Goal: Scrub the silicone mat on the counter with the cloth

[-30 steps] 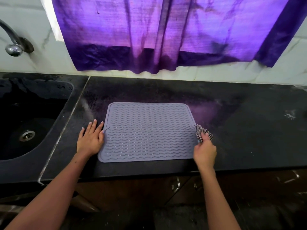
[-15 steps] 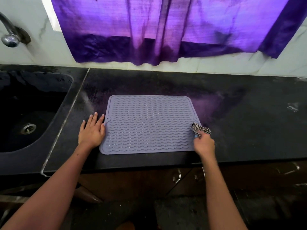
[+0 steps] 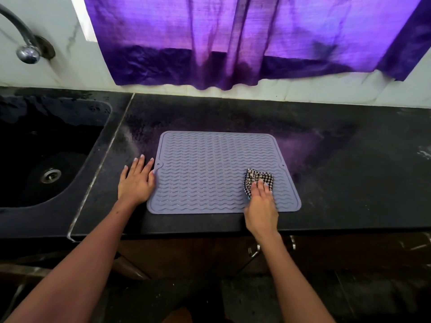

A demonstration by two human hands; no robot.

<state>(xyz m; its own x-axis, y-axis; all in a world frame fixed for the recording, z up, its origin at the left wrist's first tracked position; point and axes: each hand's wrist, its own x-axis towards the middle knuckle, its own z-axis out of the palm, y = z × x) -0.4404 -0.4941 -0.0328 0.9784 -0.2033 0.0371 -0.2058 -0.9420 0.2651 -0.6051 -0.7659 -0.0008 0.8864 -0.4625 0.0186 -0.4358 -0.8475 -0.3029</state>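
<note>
A grey silicone mat (image 3: 205, 173) with wavy ridges lies flat on the black counter (image 3: 338, 159), close to its front edge. A small black-and-white checked cloth (image 3: 257, 177) sits on the mat's right part. My right hand (image 3: 261, 206) lies on the cloth with straight fingers and presses it onto the mat. My left hand (image 3: 136, 181) rests flat on the counter, fingers spread, touching the mat's left edge.
A black sink (image 3: 46, 155) with a metal drain lies left of the counter, under a metal tap (image 3: 25, 47). A purple curtain (image 3: 233, 38) hangs over the back wall. Cabinet handles (image 3: 254, 250) show below the counter's front edge.
My right hand has moved left from the mat's right edge onto the mat, and the bunched cloth now lies flattened under its fingers. My left hand stays put.
</note>
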